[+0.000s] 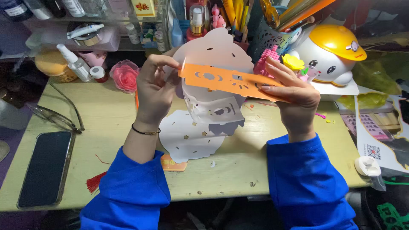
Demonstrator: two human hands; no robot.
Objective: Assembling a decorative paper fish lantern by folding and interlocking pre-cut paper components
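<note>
You pinched the thin orange die-cut card strip at both ends, left hand and right hand fingers closed on it, the folded white paper cut-out shell just behind your fingertips; it looked light, floppy and easily torn.

Left of us: black slab phone, wire-rimmed glasses behind it.
Our hands: left hand, right hand share orange cut-out paper strip.
Below: white scalloped paper sheet on pale wooden desk.

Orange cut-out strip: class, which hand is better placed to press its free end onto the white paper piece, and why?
Probably the left hand: its fingertips pinch the orange cut-out strip's end right against the white paper piece. The right hand supports the strip's far end, away from it.
</note>
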